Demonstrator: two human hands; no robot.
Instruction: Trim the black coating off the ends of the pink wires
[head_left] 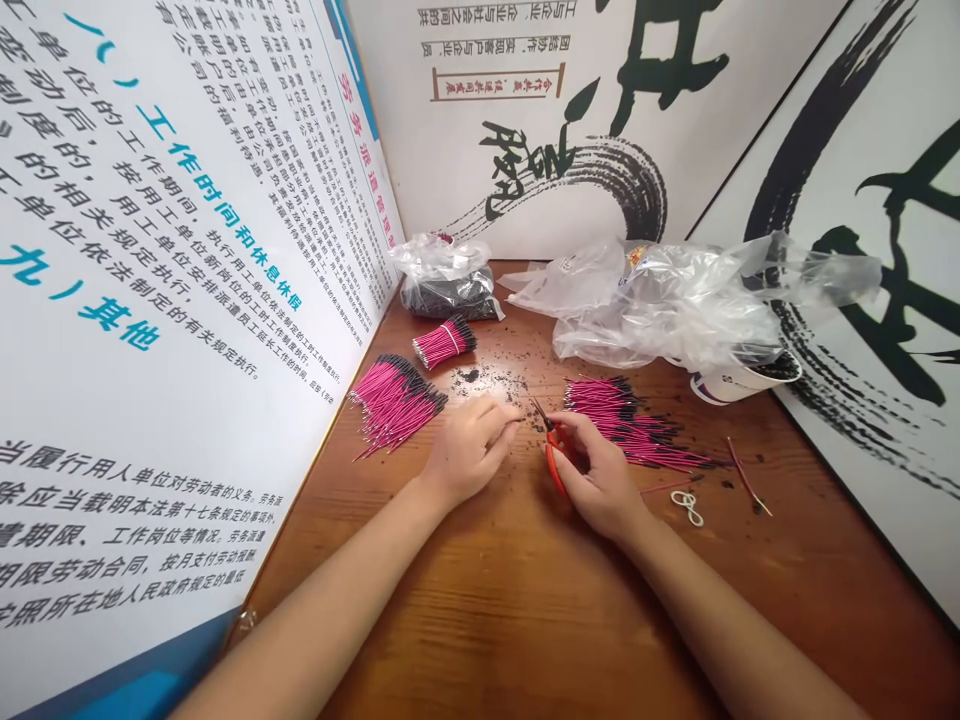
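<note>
My right hand [600,470] is wrapped round red-handled pliers [553,445], whose thin dark jaws point up and left. Facing them, my left hand [472,450] is closed in a pinch. A tiny dark tip shows at its fingertips; what it belongs to is hidden. Beyond my left hand lies a loose pile of pink wires with black ends [397,400], and behind it a tied bundle of the same wires [445,342]. Another spread of pink wires [630,425] lies just past my right hand. Small black bits [487,378] are scattered between the piles.
At the back stand a plastic bag of black pieces [450,290] and crumpled clear bags [667,300]. A white cup [739,382] tilts at the right. A white looped tie [687,508] and a single wire [748,478] lie on the wooden table [480,610]. Printed panels [187,300] enclose it.
</note>
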